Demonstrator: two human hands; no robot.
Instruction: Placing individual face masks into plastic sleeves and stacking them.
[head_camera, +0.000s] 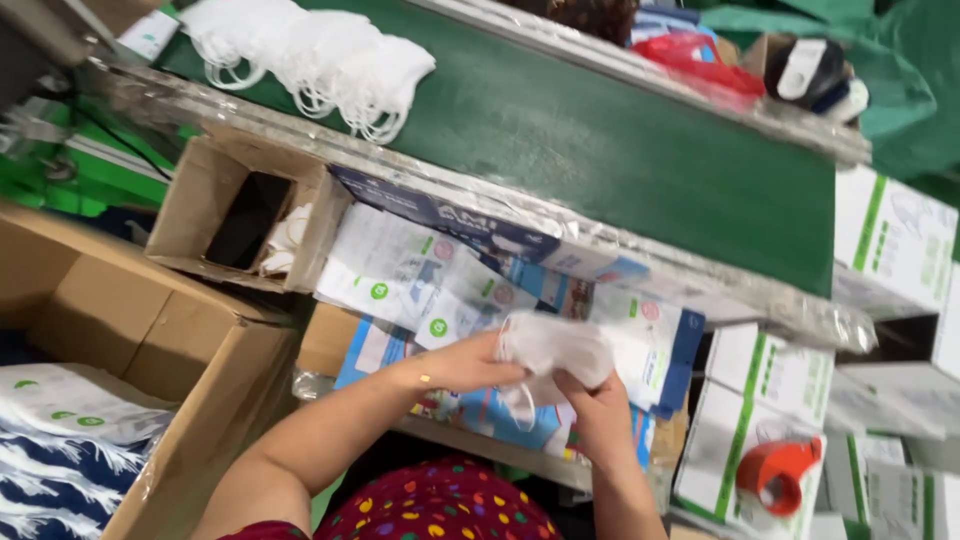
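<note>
Gripping crosswise white mask (556, 347), both hands (530, 385)

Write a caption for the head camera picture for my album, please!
Both hands, left hand and right hand, hold white face masks beside a green conveyor belt.

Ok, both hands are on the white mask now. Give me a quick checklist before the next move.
1. Left hand on the white mask: ok.
2. Right hand gripping it from below: ok.
3. Ear loop hanging free under the mask, untangled: cannot tell.
4. Printed pouches within reach behind the hands: ok.
5. More masks in the pile on the green belt: ok.
6. Red tape dispenser apart from the hands: ok.
</note>
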